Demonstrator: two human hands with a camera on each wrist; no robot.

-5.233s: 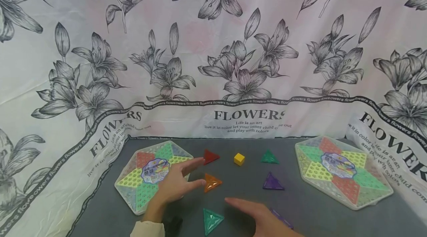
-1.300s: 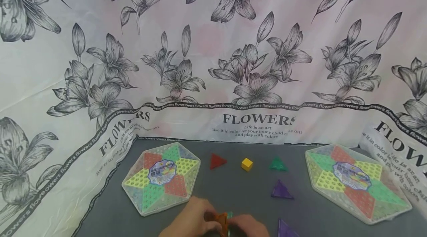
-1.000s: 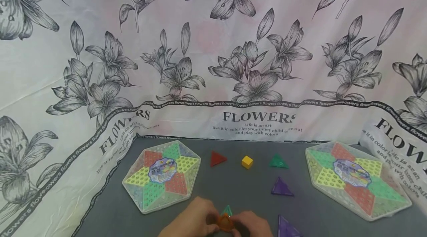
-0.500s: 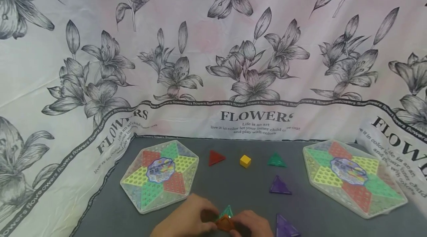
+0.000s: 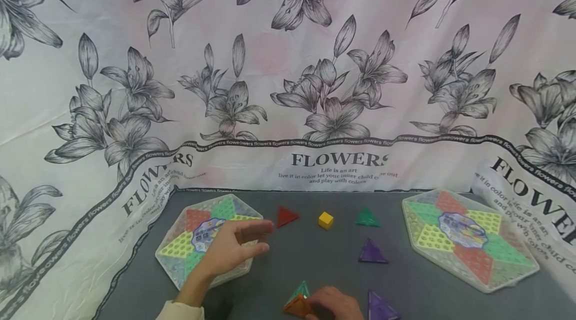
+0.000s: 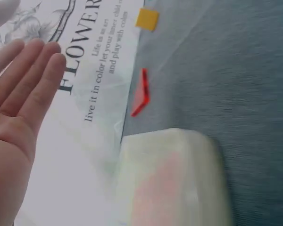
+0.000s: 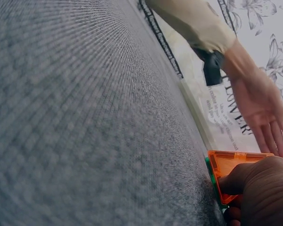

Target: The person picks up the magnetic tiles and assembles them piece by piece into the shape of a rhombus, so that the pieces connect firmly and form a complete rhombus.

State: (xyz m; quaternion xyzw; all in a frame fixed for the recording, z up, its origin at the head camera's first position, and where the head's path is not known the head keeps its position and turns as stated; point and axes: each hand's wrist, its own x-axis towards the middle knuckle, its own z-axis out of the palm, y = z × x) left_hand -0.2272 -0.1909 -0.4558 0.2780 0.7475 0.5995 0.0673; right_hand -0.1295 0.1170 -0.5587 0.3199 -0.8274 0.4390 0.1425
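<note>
My right hand (image 5: 337,302) pinches an orange triangular tile (image 5: 297,306) at the front of the table. Just behind that tile stands a green triangular tile (image 5: 300,289); in the right wrist view the two look edge to edge, with the orange tile (image 7: 231,162) tilted up. My left hand (image 5: 230,246) is raised over the left game board, fingers extended and holding nothing. The red triangular tile (image 5: 286,216) lies a little beyond its fingertips. In the left wrist view this hand (image 6: 19,108) shows an open palm, the red tile (image 6: 141,94) to its right.
A yellow cube (image 5: 325,220) and another green triangle (image 5: 368,217) lie at the back. Two purple triangles (image 5: 372,251) are on the right. Hexagonal game boards flank the pieces, one left (image 5: 173,266) and one right (image 5: 472,247). A flower-printed cloth (image 5: 252,165) hangs behind.
My left hand has let go of the orange tile and moved up and left, toward the red triangle. My right hand stays at the front with the orange tile, beside the green one.
</note>
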